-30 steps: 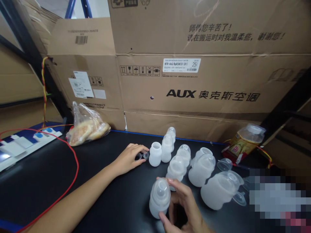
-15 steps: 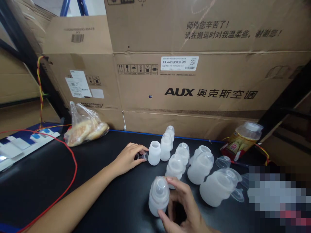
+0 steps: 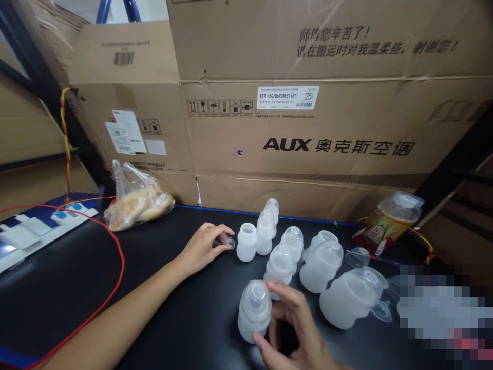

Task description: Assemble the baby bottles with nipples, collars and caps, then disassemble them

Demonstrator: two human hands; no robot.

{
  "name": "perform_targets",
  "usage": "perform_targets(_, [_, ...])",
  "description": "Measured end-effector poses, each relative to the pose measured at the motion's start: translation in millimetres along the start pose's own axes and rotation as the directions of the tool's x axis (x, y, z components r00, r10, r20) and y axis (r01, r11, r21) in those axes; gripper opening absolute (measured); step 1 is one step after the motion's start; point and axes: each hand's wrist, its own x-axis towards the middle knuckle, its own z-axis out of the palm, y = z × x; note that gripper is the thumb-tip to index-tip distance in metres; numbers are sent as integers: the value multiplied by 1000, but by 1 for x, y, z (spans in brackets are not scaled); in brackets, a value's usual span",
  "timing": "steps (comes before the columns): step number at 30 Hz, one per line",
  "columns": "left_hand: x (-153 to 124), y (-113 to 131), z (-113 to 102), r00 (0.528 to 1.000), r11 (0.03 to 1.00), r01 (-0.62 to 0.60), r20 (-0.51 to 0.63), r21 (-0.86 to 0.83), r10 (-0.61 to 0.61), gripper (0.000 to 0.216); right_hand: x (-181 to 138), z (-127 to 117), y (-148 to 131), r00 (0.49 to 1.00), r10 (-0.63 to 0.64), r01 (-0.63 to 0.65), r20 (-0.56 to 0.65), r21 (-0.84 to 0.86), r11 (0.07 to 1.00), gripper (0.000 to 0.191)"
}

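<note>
My left hand (image 3: 208,244) pinches a small clear piece (image 3: 229,243) between thumb and fingers, low over the black table. Part of that piece is hidden by the fingers; it resembles a bottle nipple. Just right of it stands an open-topped white baby bottle (image 3: 247,242). Nearer to me, my right hand (image 3: 292,324) grips a frosted baby bottle (image 3: 254,314) by its side, thumb at the front. This bottle is upright and has a clear domed top. Several more bottles (image 3: 279,263) stand in rows behind and to the right, some with clear tops.
Loose clear flanged pieces (image 3: 358,257) lie among the bottles at right. A jar with a red and yellow label (image 3: 389,221) stands behind them. At back left are a plastic bag of bread (image 3: 138,205), a red cable (image 3: 121,257) and a power strip (image 3: 46,234). A large carton (image 3: 308,195) backs the table.
The small clear piece has turned in my left fingers, its round end now facing more toward me. My right hand keeps its grip on the bottle. The whole view has shifted slightly.
</note>
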Motion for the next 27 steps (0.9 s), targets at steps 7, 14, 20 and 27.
perform_targets(7, [0, -1, 1, 1000, 1000, -6, -23, 5, 6, 29, 1, 0, -3, 1000, 8, -8, -15, -6, 1000, 80])
perform_targets(14, [0, -5, 2, 996, 998, 44, -81, 55, -40, 34, 2, 2, -5, 1000, 3, -3, -22, -15, 1000, 79])
perform_targets(20, [0, -3, -15, 999, 993, -2, 41, 118, -3, 43, 5, 1, -7, 1000, -16, 16, -13, -10, 1000, 81])
perform_targets(27, [-1, -10, -51, 984, 974, 8, 173, 225, -48, 36, 3, -1, -4, 1000, -19, 19, 1, -8, 1000, 87])
